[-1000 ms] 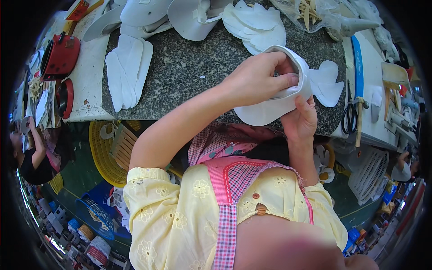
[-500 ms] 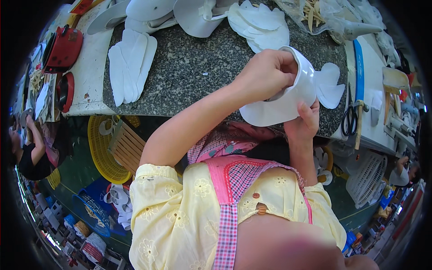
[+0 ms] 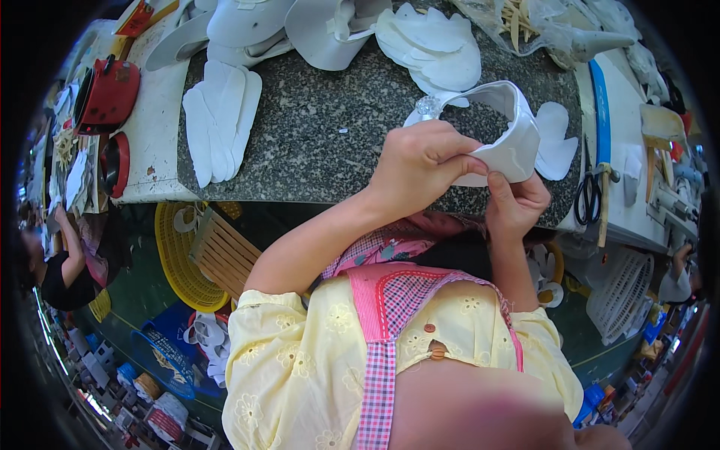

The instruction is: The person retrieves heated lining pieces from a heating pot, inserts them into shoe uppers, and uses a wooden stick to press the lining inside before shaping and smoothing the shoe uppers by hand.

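Between my two hands is a glossy white shoe upper (image 3: 517, 142), curved into an open loop, with a sparkling clear ornament (image 3: 429, 106) on its far left part. My left hand (image 3: 426, 156) is closed, pinching the near edge of the upper between thumb and fingers. Close beside it, my right hand (image 3: 517, 201) grips the same edge from below, its thumb at the rim and some fingers hidden behind the material. The upper is held just over the speckled stone slab (image 3: 315, 135). Right of it lie a few loose white cut pieces (image 3: 553, 142).
White insole-shaped pieces (image 3: 222, 124) fan out on the left; more white pieces (image 3: 431, 45) and uppers (image 3: 330, 34) lie at the back. Scissors (image 3: 589, 196) and a blue strip (image 3: 600, 112) are at the right edge. Below stands a yellow basket (image 3: 176, 259). Another person (image 3: 60, 262) works far left.
The upper has been turned, so its open loop and ornament now show. My left hand has moved from inside the loop to the near edge, beside my right hand.
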{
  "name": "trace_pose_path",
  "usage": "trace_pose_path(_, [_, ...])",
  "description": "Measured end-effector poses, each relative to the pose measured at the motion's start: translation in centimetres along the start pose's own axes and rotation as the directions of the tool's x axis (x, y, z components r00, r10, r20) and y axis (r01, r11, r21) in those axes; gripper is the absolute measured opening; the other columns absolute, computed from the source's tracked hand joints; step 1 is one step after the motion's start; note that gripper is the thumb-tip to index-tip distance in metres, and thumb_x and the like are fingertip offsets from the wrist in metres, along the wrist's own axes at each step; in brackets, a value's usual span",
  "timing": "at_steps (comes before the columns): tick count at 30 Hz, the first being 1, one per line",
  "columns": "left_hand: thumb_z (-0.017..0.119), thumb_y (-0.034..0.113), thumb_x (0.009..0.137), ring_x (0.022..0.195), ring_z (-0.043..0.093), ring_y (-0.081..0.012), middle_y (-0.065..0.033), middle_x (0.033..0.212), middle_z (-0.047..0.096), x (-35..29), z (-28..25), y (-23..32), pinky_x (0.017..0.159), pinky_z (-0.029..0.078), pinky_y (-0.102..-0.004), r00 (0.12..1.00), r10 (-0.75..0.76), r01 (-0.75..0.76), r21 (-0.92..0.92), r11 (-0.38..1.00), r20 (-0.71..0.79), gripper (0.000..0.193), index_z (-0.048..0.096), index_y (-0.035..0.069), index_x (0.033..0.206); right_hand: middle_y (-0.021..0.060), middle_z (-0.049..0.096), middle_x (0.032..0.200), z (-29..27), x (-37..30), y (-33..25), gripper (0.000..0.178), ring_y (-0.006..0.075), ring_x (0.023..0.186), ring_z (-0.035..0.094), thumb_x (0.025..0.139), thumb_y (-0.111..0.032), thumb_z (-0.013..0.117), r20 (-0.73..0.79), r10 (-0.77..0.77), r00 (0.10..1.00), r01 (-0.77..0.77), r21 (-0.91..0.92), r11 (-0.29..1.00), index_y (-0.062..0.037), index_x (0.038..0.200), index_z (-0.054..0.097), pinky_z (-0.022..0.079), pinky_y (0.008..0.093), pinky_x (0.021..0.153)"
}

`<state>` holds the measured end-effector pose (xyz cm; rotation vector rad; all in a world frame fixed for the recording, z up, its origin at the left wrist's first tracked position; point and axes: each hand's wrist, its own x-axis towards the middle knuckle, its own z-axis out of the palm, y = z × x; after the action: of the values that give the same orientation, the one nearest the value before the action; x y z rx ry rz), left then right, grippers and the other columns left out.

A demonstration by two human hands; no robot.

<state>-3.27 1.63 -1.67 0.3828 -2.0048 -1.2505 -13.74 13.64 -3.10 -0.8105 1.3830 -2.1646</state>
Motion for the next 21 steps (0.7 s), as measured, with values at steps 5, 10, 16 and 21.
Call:
trace_pose_path(5, [0.072, 0.006, 0.062, 0.056, 0.054, -0.0172, -0.0017, 0.062, 0.056, 2.4, -1.8, 0.5, 0.051, 0.042, -0.0261, 0.942, 0.159, -0.180, 0.045, 0.983, 0.295, 0.014, 0.064, 0.006, 0.074, 0.0076, 0.058, 0.078, -3.6, 2.7, -3.5, 0.027, 0.0226, 0.068, 0.054, 0.065, -0.016, 0.075, 0.556, -0.584, 0.591, 0.777, -0.587, 0.227, -0.0049, 0.081, 0.057, 0.043, 0.0325, 0.058])
trace_pose_path(10, [0.054, 0.016, 0.061, 0.081, 0.051, -0.0132, 0.0014, 0.075, 0.048, 3.1, -2.0, -2.6, 0.084, 0.039, -0.0339, 0.574, 0.436, -0.817, 0.457, 0.351, 0.693, 0.006, 0.052, 0.012, 0.065, 0.0096, 0.055, 0.084, -1.6, 6.2, -1.1, 0.042, 0.0271, 0.079, 0.055, 0.058, -0.011, 0.068, 0.899, -0.033, 0.437, 0.853, -0.403, 0.332, -0.0028, 0.097, 0.055, 0.046, 0.0343, 0.071])
trace_pose_path(16, [0.054, 0.016, 0.069, 0.087, 0.052, -0.0109, 0.0033, 0.086, 0.054, -1.4, -2.8, -5.6, 0.093, 0.029, -0.0431, 0.673, 0.294, -0.739, 0.617, 0.270, 0.679, 0.028, 0.061, 0.014, 0.095, 0.0106, 0.052, 0.088, -3.5, 2.6, 1.9, 0.035, 0.0241, 0.081, 0.053, 0.067, -0.008, 0.052, 0.876, 0.079, 0.475, 0.866, -0.482, 0.134, 0.0035, 0.099, 0.053, 0.046, 0.0310, 0.073])
trace_pose_path(21, [0.050, 0.016, 0.072, 0.084, 0.052, -0.0084, 0.0050, 0.087, 0.054, -4.3, -0.3, -3.9, 0.089, 0.024, -0.0509, 0.852, 0.160, -0.518, 0.759, 0.393, 0.499, 0.042, 0.056, 0.016, 0.114, 0.0126, 0.052, 0.094, -2.7, 1.8, 2.4, 0.037, 0.0229, 0.084, 0.053, 0.068, -0.010, 0.049, 0.855, 0.024, 0.518, 0.855, -0.519, -0.002, 0.0055, 0.101, 0.053, 0.046, 0.0295, 0.074])
